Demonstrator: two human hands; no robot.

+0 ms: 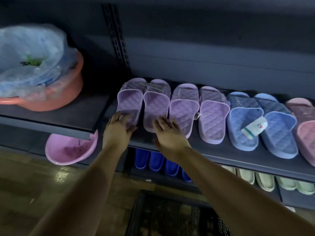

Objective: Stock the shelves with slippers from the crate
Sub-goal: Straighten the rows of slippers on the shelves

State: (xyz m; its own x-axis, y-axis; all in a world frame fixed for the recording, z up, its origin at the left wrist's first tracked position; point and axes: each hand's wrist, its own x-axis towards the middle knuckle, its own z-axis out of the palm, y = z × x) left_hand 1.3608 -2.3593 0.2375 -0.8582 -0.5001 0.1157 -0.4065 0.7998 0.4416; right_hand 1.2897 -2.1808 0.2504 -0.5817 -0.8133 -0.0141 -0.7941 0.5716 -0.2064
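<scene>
Now at the placing step: on the grey shelf [221, 151], at its left end, seating a lilac pair [131, 101] beside other lilac, blue and pink slippers [245, 120], heels toward the front edge. Below, on the floor, a dark crate [170, 217], contents too dim to tell. Probably next: let go, draw back, reach down to the crate for another pair. Left hand [119, 128] and right hand [168, 133] laid flat, fingers fairly straight and spread, each pressing one heel, gripping nothing. Both forearms stretched forward.
</scene>
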